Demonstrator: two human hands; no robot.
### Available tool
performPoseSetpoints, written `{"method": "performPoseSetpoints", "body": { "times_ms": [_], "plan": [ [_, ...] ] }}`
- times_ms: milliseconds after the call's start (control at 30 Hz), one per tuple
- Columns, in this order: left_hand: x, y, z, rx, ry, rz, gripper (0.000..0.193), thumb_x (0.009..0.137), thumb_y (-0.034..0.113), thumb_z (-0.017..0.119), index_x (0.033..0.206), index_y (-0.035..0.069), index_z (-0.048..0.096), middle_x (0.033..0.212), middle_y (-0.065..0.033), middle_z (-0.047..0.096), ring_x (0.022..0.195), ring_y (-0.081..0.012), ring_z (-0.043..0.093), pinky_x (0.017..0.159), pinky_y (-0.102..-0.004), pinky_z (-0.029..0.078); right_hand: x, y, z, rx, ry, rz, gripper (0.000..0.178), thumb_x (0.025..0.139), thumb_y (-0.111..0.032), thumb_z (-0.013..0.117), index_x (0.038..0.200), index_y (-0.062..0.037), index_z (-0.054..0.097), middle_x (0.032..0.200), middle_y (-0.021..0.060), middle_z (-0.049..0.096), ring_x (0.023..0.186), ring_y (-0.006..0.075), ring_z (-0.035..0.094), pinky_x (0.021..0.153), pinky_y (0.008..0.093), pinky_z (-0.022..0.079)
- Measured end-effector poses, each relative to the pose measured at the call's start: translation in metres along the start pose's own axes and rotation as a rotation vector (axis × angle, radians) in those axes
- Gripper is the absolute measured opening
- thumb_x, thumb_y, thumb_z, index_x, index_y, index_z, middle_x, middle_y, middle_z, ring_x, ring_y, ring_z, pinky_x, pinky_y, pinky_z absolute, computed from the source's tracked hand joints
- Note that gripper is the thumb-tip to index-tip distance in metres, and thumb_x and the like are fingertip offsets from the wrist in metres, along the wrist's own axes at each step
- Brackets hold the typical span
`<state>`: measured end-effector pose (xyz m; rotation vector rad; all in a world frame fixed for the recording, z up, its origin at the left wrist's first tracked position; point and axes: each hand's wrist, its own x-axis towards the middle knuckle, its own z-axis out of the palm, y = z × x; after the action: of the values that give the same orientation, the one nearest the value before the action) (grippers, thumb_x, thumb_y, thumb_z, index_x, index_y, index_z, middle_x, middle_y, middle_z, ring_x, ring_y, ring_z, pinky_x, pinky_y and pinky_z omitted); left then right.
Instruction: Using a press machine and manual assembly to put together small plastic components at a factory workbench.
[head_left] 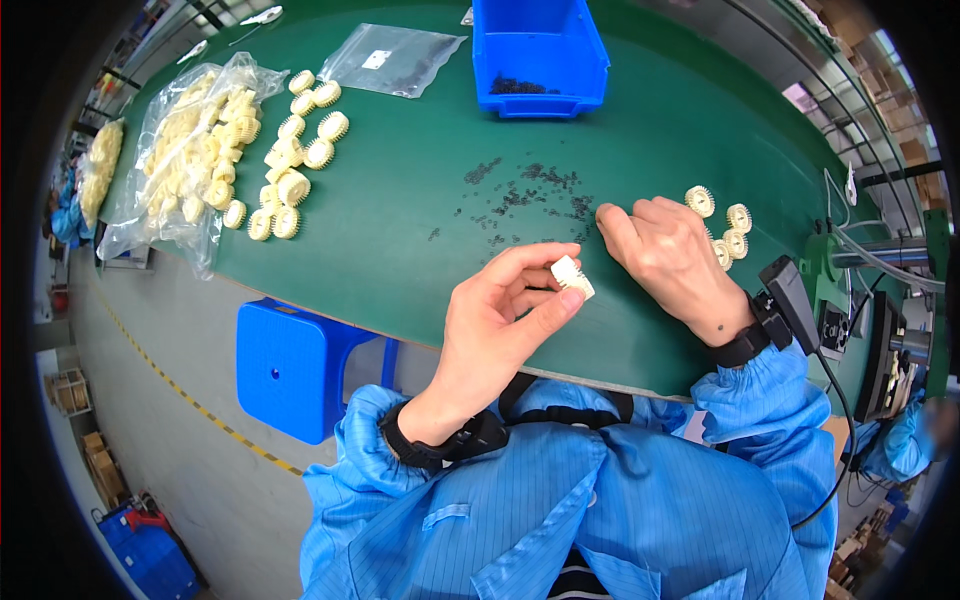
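Note:
Between the thumb and fingers of my left hand point(492, 318) is a cream plastic gear point(571, 278), its toothed side partly in sight. My right hand point(668, 258) rests low at the right edge of a scatter of tiny black parts point(530, 198) on the green table point(400, 220). Its fingers are curled and pressed together; whatever they pinch is hidden or too small to make out. Just right of that hand lie several cream gears point(738, 217), one partly covered by it.
A blue bin point(540, 105) with black bits stands at the far side. Left of it lie a flat clear bag point(400, 60), loose cream gears point(293, 188) and an open plastic bag of gears point(190, 150). A blue stool point(290, 370) stands below the table's near edge.

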<state>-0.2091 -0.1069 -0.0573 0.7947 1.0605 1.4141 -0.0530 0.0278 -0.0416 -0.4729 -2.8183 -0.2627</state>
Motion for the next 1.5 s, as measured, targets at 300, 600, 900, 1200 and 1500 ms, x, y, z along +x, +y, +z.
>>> {"method": "performPoseSetpoints", "body": {
  "times_ms": [300,600,900,1200,1500],
  "plan": [
    [0.002,0.002,0.009,-0.079,0.012,-0.052,0.038,0.088,-0.001,0.063,0.123,-0.004,0.052,0.114,-0.0112,0.061,0.102,-0.0142,0.059,0.089,-0.0267,0.05,-0.014,-0.02,-0.022,1.018,-0.004,0.737,0.008,0.089,-0.009,0.062,0.093,-0.0017,0.062,0.048,0.0034,0.054,0.042,0.0073,0.05,0.043,0.0248,0.036],
    [0.002,0.0,0.009,-0.041,0.016,-0.03,0.035,0.087,-0.001,0.063,0.12,-0.004,0.052,0.109,-0.0113,0.062,0.1,-0.0144,0.061,0.087,-0.0262,0.05,-0.008,-0.008,0.006,0.233,0.109,0.303,0.009,0.078,-0.009,0.069,0.078,-0.0045,0.061,0.052,0.0098,0.051,0.051,0.027,0.057,0.046,0.0383,0.045],
    [0.003,0.001,0.008,-0.064,0.025,0.006,0.034,0.087,-0.002,0.064,0.119,-0.003,0.053,0.107,-0.0118,0.062,0.099,-0.0147,0.062,0.086,-0.0264,0.05,-0.003,0.0,0.008,0.307,0.104,0.27,0.01,0.084,-0.009,0.062,0.081,-0.0016,0.057,0.053,0.0089,0.056,0.049,0.0192,0.059,0.047,0.0335,0.044],
    [0.007,0.002,0.012,-0.053,0.0,-0.028,0.037,0.086,-0.003,0.064,0.122,-0.004,0.051,0.11,-0.0135,0.062,0.102,-0.0156,0.061,0.088,-0.0265,0.051,-0.014,-0.025,-0.032,1.328,-0.127,0.839,0.015,0.093,-0.015,0.058,0.095,-0.0011,0.062,0.051,-0.0012,0.056,0.049,0.0012,0.045,0.048,0.0209,0.033],
    [0.01,0.003,0.015,-0.024,0.008,-0.023,0.037,0.087,0.0,0.065,0.121,-0.004,0.051,0.109,-0.0145,0.062,0.099,-0.0163,0.063,0.085,-0.0263,0.051,-0.02,-0.028,-0.027,1.386,-0.066,0.823,0.016,0.093,-0.016,0.059,0.097,-0.0008,0.062,0.051,-0.002,0.057,0.05,0.0009,0.047,0.048,0.0202,0.033]
  ]
}}
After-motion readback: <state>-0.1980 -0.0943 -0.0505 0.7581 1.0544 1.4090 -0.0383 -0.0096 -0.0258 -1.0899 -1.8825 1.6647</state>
